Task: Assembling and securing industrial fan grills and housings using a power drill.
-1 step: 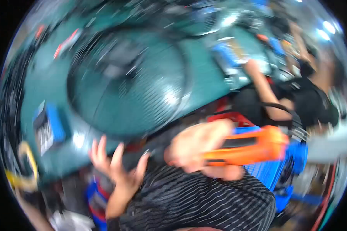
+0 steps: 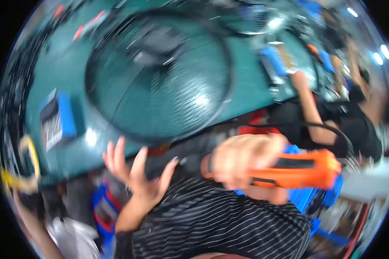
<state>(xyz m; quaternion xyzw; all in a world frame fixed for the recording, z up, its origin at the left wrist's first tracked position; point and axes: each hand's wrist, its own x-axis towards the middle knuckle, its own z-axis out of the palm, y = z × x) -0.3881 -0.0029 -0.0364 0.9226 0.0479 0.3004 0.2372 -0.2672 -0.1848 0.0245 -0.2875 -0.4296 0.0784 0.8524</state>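
Note:
My right hand (image 2: 246, 157) is wrapped round an orange and black electric screwdriver (image 2: 300, 168), held level in front of my striped top. Its dark front end points left, towards my left hand (image 2: 138, 175). That hand holds nothing; its fingers and thumb are spread just off the table's near edge. Beyond it, on the green table (image 2: 250, 84), lies a large round wire guard with a black rim (image 2: 160, 140), like a fan's. A dark grey block (image 2: 162, 41) sits within its ring. Motion blurs the fine wires and the screwdriver's tip.
A blue and white box (image 2: 58, 121) stands at the table's left, near a yellow ring (image 2: 32, 168). At the right, a co-worker's arm (image 2: 309, 103) reaches to a blue packet (image 2: 274, 60). Blue plastic crates (image 2: 304, 198) stand below the screwdriver. A black cable (image 2: 324, 125) crosses there.
The whole view has shifted, so the table and its things appear higher and further right. My right hand keeps its grip on the screwdriver; my left hand remains spread.

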